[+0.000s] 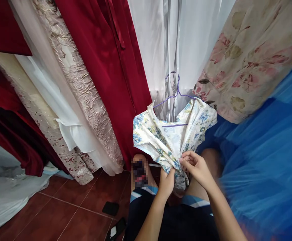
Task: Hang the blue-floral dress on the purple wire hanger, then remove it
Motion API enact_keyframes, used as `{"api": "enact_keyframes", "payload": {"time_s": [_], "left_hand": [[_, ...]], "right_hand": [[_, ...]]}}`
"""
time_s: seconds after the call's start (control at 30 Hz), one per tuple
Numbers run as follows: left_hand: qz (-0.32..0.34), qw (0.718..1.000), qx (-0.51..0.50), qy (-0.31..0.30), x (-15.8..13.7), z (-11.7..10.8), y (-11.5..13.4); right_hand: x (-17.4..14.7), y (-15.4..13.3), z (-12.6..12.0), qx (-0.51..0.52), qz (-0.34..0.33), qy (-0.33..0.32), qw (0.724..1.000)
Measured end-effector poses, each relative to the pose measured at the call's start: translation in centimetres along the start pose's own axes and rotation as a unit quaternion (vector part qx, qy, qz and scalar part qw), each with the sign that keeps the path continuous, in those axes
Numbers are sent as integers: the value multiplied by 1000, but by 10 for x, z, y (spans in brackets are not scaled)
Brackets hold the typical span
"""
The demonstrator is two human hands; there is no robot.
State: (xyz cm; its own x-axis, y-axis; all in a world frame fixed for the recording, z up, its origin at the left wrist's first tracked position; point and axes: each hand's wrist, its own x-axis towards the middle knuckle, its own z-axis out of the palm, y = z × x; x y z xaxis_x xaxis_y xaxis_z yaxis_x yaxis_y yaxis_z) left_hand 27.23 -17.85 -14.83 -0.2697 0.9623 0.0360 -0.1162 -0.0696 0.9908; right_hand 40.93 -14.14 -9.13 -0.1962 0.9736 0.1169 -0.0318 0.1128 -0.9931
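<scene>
A white blouse with blue and yellow flowers [169, 135] hangs in front of me on a thin purple wire hanger [178, 93]. Its neckline is open and the cloth gathers toward the front. My left hand [167, 180] is closed on the gathered fabric low on the left side. At the front edge, a little higher, my right hand [192, 164] pinches the cloth between thumb and fingers. The lower part of the blouse bunches between my knees, partly hidden by my hands.
Hanging garments surround me: dark red satin [125, 73], a textured pink dress [95, 107], white cloth [148, 43], a floral dress [251, 63] and blue tulle [269, 150]. A flat black object [110, 208] lies on the red tiled floor [72, 217].
</scene>
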Motion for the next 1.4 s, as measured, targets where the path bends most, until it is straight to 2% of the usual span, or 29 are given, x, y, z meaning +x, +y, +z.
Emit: {"api": "enact_keyframes", "payload": {"time_s": [0.1,0.23,0.43,0.73,0.9,1.03,1.13,1.23,1.3,1.37,1.4], "left_hand": [[4,999,38,-6,-3,-2,4],[9,998,64,-20,-8,-4,4],[5,997,76,-20,-9,-4,1],[15,998,64,-17,-7,-9,-3],[37,997,59,-35,-5,-8,-1],[32,998,59,-22,-4,-2,1],[18,998,58,32,1,-3,2],[33,989,32,138,11,-14,1],[108,968,3,225,17,-27,3],[211,930,1,301,18,-37,7],[257,912,13,319,16,-39,10]], "right_hand": [[-3,-2,4,-2,16,-20,1000],[-3,-1,3,-2,13,11,1000],[-6,7,-3,-70,18,22,997],[-11,5,-11,-150,30,-58,987],[-10,9,-9,-111,38,-40,992],[-9,7,-1,-53,69,-13,996],[-9,4,2,-24,80,-14,996],[-9,3,1,-15,66,13,998],[-10,3,0,-14,56,30,998],[-10,3,0,-10,57,31,998],[-10,2,2,-8,60,30,998]]}}
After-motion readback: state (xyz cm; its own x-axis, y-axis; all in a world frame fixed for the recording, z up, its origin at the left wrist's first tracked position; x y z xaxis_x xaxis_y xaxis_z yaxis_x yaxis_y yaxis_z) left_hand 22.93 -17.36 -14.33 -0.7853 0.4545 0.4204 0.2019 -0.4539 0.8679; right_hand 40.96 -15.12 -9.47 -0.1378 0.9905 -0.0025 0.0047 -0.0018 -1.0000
